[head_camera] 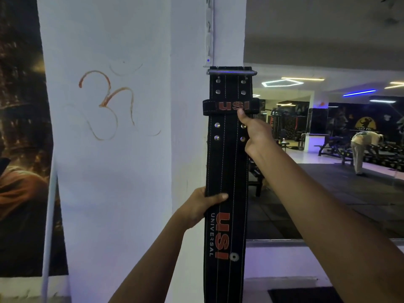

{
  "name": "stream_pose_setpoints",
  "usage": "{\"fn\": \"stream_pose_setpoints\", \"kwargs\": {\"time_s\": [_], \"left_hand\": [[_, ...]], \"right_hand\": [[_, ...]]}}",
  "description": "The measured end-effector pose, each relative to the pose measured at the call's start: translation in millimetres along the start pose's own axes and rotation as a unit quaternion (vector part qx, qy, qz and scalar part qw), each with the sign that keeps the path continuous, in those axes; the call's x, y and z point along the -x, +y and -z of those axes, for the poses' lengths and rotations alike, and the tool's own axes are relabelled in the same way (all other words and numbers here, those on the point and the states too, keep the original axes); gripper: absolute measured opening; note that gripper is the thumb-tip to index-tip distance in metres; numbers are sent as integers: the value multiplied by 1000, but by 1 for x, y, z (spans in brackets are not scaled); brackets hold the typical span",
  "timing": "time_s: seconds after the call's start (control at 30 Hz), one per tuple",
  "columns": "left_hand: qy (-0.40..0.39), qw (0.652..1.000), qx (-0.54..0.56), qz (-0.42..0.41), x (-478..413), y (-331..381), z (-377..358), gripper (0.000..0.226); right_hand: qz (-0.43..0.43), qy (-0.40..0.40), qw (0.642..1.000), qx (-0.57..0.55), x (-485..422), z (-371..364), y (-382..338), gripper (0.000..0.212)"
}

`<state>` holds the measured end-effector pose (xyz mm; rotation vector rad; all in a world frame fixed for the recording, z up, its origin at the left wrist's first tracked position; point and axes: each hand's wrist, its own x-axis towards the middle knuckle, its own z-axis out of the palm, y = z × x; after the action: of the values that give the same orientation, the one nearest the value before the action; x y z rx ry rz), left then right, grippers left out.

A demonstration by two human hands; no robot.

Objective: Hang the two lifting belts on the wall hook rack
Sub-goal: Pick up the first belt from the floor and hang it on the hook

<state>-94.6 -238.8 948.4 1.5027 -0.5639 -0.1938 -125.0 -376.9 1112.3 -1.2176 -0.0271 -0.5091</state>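
A black lifting belt with red "USI" lettering and white stitching hangs upright against a white pillar, its metal buckle at the top. A pale vertical hook rack runs up the pillar just above the buckle. My left hand grips the belt's left edge at mid-height, thumb across the front. My right hand holds the belt's right edge higher up, thumb pressed on the belt's loop. Only one belt is in view.
The white pillar carries an orange painted symbol. A dark poster covers the wall at the left. To the right a gym floor with benches shows, and a person bends over there.
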Motion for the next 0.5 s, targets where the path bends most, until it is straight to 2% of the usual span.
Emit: {"fn": "stream_pose_setpoints", "kwargs": {"time_s": [0.13,0.2,0.3,0.43,0.5], "left_hand": [[-36,999,-13,7,1,-8,8,27],[-29,1000,4,0,-3,-2,8,31],[-18,1000,20,-7,-3,-7,5,33],[-40,999,-17,3,-1,-26,5,36],[-28,1000,-1,0,-1,-19,3,40]], "right_hand": [[-7,9,1000,4,-2,5,2,22],[-3,15,1000,-4,-4,6,0,31],[9,5,1000,-3,-5,7,-4,22],[4,6,1000,-2,-6,12,3,24],[7,3,1000,5,-8,14,4,24]]}}
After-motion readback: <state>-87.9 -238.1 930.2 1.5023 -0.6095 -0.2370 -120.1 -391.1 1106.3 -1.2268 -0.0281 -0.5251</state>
